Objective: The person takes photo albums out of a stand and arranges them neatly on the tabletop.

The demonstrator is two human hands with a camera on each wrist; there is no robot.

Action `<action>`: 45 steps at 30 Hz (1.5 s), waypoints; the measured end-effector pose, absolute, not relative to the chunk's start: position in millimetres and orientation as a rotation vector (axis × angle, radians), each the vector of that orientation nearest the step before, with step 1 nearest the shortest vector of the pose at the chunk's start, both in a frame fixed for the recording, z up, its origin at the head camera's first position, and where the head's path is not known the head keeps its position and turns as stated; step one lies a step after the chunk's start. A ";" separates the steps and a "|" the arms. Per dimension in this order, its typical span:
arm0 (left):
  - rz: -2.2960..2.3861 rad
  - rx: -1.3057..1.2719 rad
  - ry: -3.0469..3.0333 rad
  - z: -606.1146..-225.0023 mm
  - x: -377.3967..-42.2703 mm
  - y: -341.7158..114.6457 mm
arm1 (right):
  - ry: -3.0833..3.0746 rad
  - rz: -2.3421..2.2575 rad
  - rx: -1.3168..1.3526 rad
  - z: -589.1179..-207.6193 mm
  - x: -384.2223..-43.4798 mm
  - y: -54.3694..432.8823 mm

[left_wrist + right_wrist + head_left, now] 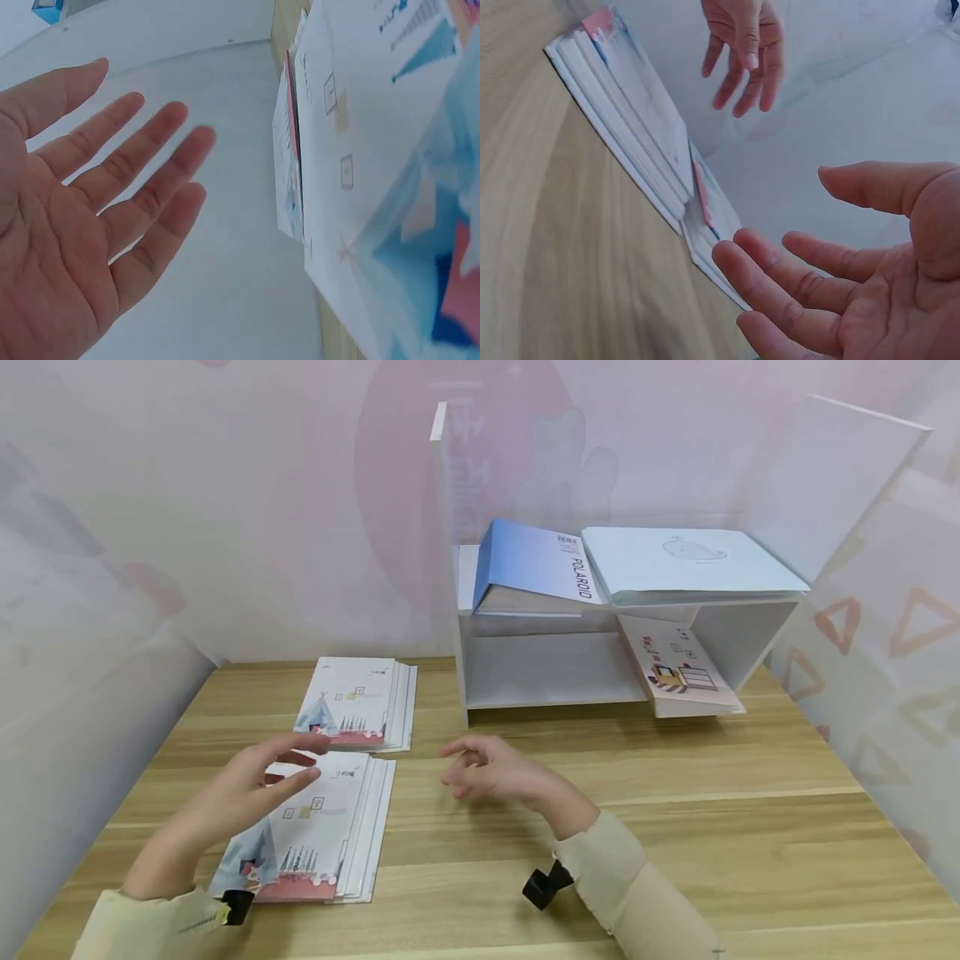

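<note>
Hovering w/ left hand (pixel 238 793) above near book stack (pixel 322 831), clear of its cover; spreading fingers (pixel 124 159) apart & nearly straight, holding nothing; hanging right hand (pixel 498 772) over bench (pixel 750 860) just right of stack, w/ fingers loosely bent, also holding nothing; seeing near stack flat on bench, left of shelf (pixel 555 668), w/ far book stack (pixel 356 697) just beyond; seeing several layers per stack, stepped out at right edge, lowest one farthest; judging each vol. as light-ish & fairly stiff, whole stack as moderately heavy; guessing smooth covers, so reckoning on layers sliding if pushed from top only; not expecting breakage, but maybe bent corners or creased pages; favouring two-handed hold on near stack, left fingers at left edge, right fingers at stepped right edge, thumbs on top cover; suggesting squeezing inward approx. mid-length; for single vol., preferring pinch on exposed right margin.
</note>
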State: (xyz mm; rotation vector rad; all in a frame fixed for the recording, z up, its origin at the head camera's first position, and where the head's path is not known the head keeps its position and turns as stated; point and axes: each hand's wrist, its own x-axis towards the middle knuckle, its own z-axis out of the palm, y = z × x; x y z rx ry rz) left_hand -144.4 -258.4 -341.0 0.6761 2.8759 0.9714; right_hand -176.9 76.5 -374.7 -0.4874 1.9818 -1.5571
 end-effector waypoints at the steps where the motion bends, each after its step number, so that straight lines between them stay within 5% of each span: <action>1: 0.979 0.691 2.870 -342.0 -145.1 -256.6 | 2.002 -1.554 -0.497 -372.9 -177.1 79.0; 45: 1.337 0.827 2.739 -339.2 -173.9 -163.8 | 2.361 -1.719 -0.407 -317.1 -170.6 220.9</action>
